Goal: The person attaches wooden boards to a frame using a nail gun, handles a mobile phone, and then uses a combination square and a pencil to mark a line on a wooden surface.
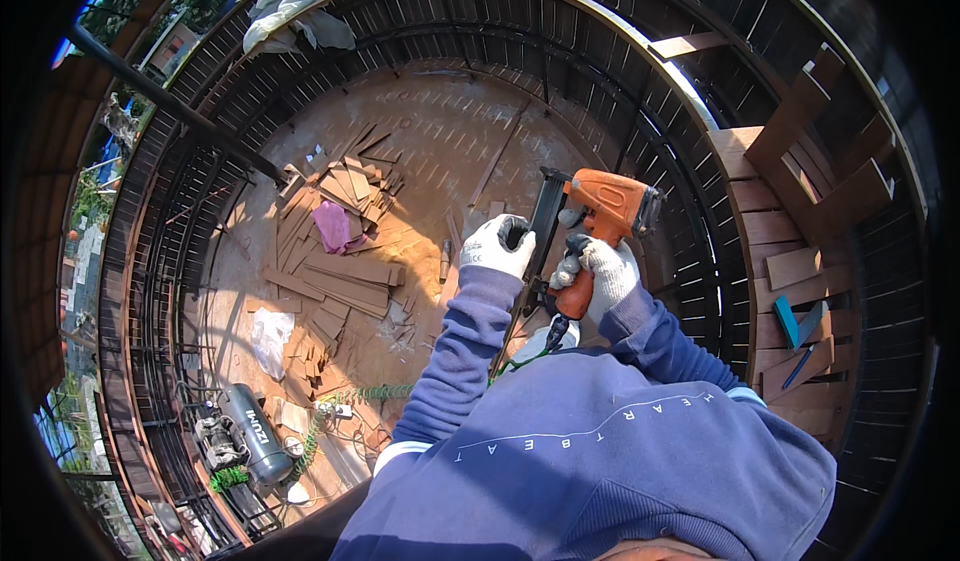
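Note:
An orange and black nail gun [600,216] is held in front of my chest, its black magazine running down to the left. My right hand [598,273], in a white glove, is wrapped around the gun's handle. My left hand [497,245], also gloved, grips the black magazine near its front end. Blue sleeves cover both forearms. A thin hose [520,361] leads down from the gun's base.
Below lies a brown floor with a heap of wooden offcuts [335,251] and a pink cloth [332,226]. A grey air compressor [250,431] sits lower left. Dark slatted railing [690,251] curves around; wooden planks [790,221] and a teal tool [786,321] are at right.

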The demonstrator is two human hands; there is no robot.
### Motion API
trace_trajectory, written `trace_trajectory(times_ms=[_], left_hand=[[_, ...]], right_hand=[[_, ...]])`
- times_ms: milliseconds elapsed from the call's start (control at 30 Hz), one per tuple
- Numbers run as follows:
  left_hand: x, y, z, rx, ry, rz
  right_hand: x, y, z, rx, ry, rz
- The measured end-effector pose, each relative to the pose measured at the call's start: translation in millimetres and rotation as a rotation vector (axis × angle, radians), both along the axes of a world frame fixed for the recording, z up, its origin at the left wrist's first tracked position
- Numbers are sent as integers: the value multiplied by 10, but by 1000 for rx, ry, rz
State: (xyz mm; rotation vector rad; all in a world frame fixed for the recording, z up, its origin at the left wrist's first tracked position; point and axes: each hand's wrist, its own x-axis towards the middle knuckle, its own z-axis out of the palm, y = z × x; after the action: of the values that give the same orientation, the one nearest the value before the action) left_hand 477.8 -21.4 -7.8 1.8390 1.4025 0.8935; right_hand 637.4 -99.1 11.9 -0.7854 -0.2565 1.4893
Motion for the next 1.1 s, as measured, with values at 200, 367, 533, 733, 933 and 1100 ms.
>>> trace_trajectory(times_ms=[200, 367, 533, 733, 933, 1100], left_hand=[[297, 1146, 88, 86, 276, 130], [474, 1879, 168, 62, 329, 60], [656, 2397, 256, 102, 298, 121], [780, 3063, 51, 163, 121, 136], [907, 3708, 1, 227, 149, 155], [857, 4223, 223, 182, -26, 256]], right_hand=[[278, 1289, -71, -95, 60, 87], [403, 1960, 58, -97, 73, 49], [613, 2608, 115, -101, 39, 82], [778, 3356, 26, -99, 131, 173], [1057, 4218, -65, -131, 234, 249], [1341, 5068, -38, -48, 319, 400]])
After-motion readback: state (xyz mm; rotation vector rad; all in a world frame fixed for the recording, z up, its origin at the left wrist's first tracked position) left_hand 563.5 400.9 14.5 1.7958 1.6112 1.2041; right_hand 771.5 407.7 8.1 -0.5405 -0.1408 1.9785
